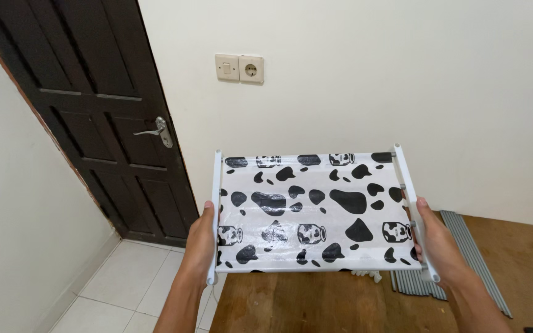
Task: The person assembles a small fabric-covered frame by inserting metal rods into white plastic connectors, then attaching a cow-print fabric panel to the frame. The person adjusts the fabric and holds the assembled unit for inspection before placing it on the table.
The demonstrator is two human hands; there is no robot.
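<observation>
I hold up a flat shelf panel (313, 209) of white sheet with black cow-spot and bottle patterns, stretched between two white plastic side rails. My left hand (200, 237) grips the left rail (216, 203) near its lower end. My right hand (434, 237) grips the right rail (409, 197) near its lower end. The panel hangs roughly level in front of the wall, above a brown wooden table (316, 302).
A bundle of grey metal tubes (464, 253) lies on the table at the right. Small white plastic pieces (366, 275) sit under the panel's near edge. A dark wooden door (100, 105) with a metal handle stands at left; a switch and socket (239, 68) are on the wall.
</observation>
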